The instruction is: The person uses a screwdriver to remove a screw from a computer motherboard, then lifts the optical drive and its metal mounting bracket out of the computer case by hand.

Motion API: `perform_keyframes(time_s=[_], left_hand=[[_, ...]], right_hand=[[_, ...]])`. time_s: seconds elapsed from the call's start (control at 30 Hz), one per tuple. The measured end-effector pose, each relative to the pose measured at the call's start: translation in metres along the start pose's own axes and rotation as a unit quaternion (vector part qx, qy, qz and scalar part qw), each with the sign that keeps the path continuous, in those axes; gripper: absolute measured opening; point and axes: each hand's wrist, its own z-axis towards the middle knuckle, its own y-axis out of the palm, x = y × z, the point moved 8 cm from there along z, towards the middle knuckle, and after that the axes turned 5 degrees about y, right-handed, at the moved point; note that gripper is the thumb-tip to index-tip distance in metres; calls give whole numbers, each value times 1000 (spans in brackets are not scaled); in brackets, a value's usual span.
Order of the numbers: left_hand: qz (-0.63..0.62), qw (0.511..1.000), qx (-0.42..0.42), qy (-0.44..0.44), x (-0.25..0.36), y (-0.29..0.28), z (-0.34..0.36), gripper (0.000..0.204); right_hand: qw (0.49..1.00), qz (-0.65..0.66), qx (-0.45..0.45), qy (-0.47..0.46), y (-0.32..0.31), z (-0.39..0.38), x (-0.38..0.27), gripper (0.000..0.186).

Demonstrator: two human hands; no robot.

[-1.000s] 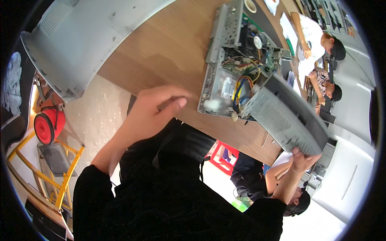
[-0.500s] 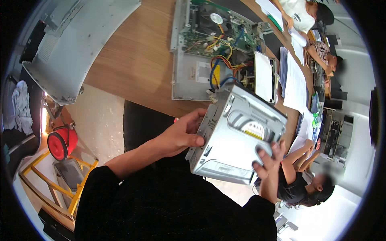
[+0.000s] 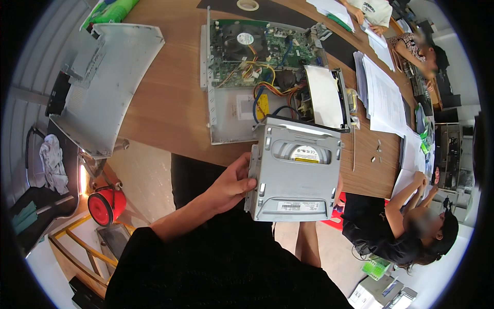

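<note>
An optical disc drive [image 3: 296, 180] in a silver metal case is held up in front of me, its labelled face toward me. My left hand [image 3: 234, 183] is closed on its left edge, thumb on the perforated side bracket. Most of my right hand [image 3: 338, 188] is hidden behind the drive; a sliver of it shows at the right edge, and its forearm comes up from below. Just beyond lies an opened computer case [image 3: 218, 129] on the table, with a green circuit board [image 3: 288, 41], a black fan [image 3: 244, 40], coloured cables and a white-topped part.
A metal cover [image 3: 113, 92] rests at the table's left. Paper stacks [image 3: 381, 98], small loose pieces [image 3: 378, 147] and a tape roll [image 3: 247, 4] lie on the wooden table [image 3: 164, 103]. A co-worker [image 3: 401, 226] sits close at right, others farther off. A red bucket-like object [image 3: 110, 203] stands lower left.
The drive has turned upright and squarer to me. My right hand has moved from its face to behind its right side. The view has shifted, showing more of the table.
</note>
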Motion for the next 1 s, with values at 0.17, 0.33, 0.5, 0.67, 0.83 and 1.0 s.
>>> perform_keyframes(time_s=[0.17,0.33,0.5,0.67,0.83,1.0], left_hand=[[21,1000,12,2,2,-14,-2,78],[65,997,28,12,9,-20,-4,85],[109,994,22,3,14,-36,-1,83],[118,993,19,-26,16,-40,-1,82],[138,989,25,-51,18,-38,-1,85],[141,988,23,-54,19,-40,-1,87]], right_hand=[[990,112,10,81,8,-5,27,42],[985,56,-13,160,13,-9,47,32],[934,232,-22,271,16,-29,123,31],[969,-92,-79,214,15,-32,110,30],[967,-121,-96,201,14,-36,122,36],[967,-109,-104,205,14,-36,124,44]])
